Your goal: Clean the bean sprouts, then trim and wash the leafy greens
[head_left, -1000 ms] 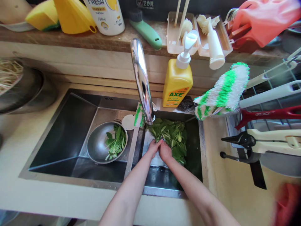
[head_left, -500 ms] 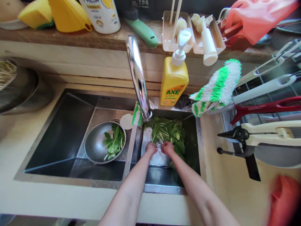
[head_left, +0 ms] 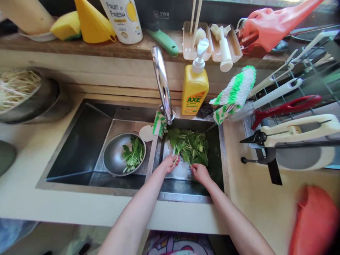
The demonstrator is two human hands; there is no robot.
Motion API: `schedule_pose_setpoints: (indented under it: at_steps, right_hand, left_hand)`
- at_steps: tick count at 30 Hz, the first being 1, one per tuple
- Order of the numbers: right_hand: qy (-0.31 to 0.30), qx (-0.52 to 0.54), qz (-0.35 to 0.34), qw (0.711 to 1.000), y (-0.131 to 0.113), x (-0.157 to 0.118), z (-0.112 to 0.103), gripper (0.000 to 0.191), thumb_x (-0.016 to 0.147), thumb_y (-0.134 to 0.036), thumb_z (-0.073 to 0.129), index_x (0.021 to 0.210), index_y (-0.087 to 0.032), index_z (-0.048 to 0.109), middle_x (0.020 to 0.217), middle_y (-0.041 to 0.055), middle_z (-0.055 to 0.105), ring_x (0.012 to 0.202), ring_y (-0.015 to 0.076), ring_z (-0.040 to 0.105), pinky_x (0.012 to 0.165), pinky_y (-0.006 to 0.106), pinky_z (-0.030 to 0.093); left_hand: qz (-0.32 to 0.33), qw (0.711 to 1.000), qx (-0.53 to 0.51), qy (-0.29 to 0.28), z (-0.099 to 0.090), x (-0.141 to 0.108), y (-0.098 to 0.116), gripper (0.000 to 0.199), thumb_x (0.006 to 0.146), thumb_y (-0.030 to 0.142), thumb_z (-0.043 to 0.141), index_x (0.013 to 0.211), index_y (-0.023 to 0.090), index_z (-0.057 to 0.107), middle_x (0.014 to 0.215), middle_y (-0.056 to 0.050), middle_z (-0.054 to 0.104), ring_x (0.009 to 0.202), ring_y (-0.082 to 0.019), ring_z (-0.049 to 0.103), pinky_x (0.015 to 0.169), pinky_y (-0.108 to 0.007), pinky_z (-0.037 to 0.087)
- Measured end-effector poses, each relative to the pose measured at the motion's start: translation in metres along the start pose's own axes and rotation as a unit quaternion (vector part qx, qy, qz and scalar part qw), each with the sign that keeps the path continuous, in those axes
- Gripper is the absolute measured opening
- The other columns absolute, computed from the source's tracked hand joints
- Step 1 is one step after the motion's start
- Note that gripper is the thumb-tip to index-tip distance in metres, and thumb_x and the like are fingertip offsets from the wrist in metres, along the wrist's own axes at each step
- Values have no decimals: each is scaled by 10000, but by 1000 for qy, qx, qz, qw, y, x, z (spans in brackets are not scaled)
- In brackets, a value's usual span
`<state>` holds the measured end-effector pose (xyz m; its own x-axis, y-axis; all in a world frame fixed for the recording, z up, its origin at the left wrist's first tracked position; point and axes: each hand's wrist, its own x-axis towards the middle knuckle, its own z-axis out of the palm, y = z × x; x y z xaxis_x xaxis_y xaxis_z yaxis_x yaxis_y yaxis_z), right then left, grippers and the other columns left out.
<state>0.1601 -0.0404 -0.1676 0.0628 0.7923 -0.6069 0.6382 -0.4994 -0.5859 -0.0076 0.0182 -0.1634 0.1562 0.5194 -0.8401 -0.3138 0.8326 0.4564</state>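
Both hands are over the right sink basin [head_left: 183, 196]. My left hand [head_left: 169, 163] is closed around the pale stems of a few leafy greens [head_left: 179, 147], whose leaves point away from me. To its right, my right hand [head_left: 199, 173] pinches the stem of a green leaf [head_left: 186, 158]. Beyond both hands, a heap of leafy greens [head_left: 196, 143] fills the back of this basin. In the left basin, a round metal bowl [head_left: 113, 156] holds a small bunch of greens [head_left: 134, 153].
The chrome faucet [head_left: 162, 83] arches over the basin divider, with a green-and-white cloth [head_left: 159, 124] at its base. A yellow AXE pump bottle [head_left: 195, 90] stands behind. To the right are a wire rack, a red-handled tool [head_left: 289, 108] and white-handled shears [head_left: 300, 131]. Bean sprouts [head_left: 20, 86] fill a pot at left.
My hands have moved apart, the left one now showing stems in its grasp and the right one shifted slightly right. The whole view has shifted a little.
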Motion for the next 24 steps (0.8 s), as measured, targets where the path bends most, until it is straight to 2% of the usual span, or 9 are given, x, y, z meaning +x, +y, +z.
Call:
schedule_pose_setpoints:
  at_steps: [2,4,8,11,13,15,18,21,24]
  right_hand:
    - [16,-6,-48,999,-1,-22,-8,185,771,-182,497,636,-186,623,567,15,592,499,112,491,492,206,335]
    - [-2,21,-74,997,-4,-52,-17,187,791,-205,463,791,-188,649,608,15,605,504,113,487,489,205,351]
    - [-119,103,-90,983,-3,-125,-38,273,816,-300,445,973,-173,629,647,10,584,480,100,460,464,201,387]
    - [-232,107,-90,963,2,-176,-48,261,823,-302,444,931,-184,650,702,21,606,533,104,504,494,191,418]
    - [-296,80,-113,945,9,-201,-45,245,828,-262,436,876,-206,669,725,22,632,590,111,545,546,187,429]
    - [-319,38,-149,935,18,-217,-33,247,825,-217,434,838,-228,680,752,18,655,661,122,578,615,191,429]
    - [-277,-53,-174,944,38,-221,2,262,822,-180,424,820,-230,681,794,18,674,745,148,603,681,215,416]
    - [-214,-160,-123,956,62,-208,41,289,830,-169,395,826,-206,682,805,50,680,784,192,613,691,255,414]
    - [-183,-200,-46,962,78,-198,61,297,760,-154,505,1016,-189,651,971,103,666,910,264,601,746,314,427]
  left_hand:
    - [11,1000,-6,-14,1,-13,5,99,795,71,520,735,125,577,555,-11,512,495,-77,458,452,-198,362]
    - [23,999,-12,-32,-1,-30,12,100,801,60,504,770,110,584,570,-13,521,506,-70,464,463,-186,374]
    - [72,995,-13,-61,-13,-75,34,110,818,69,484,820,102,588,666,-21,572,567,-62,507,501,-158,392]
    - [119,990,-1,-71,-37,-108,53,140,835,74,463,893,105,587,750,-23,602,619,-54,532,532,-141,390]
    - [168,984,15,-59,-60,-128,63,155,850,79,438,903,106,582,755,-10,606,642,-46,539,563,-137,393]
    - [204,978,18,-25,-86,-143,69,170,861,79,411,892,104,577,731,2,599,639,-36,538,576,-134,393]
    - [225,973,11,51,-124,-149,72,98,823,88,474,843,105,569,684,-4,586,570,-35,520,531,-126,404]
    - [233,965,12,123,-156,-135,71,51,771,92,530,811,116,550,665,-10,571,531,-49,514,478,-128,406]
    - [232,943,82,225,-176,-107,67,87,798,74,457,753,128,509,635,10,539,516,-44,503,494,-134,402]
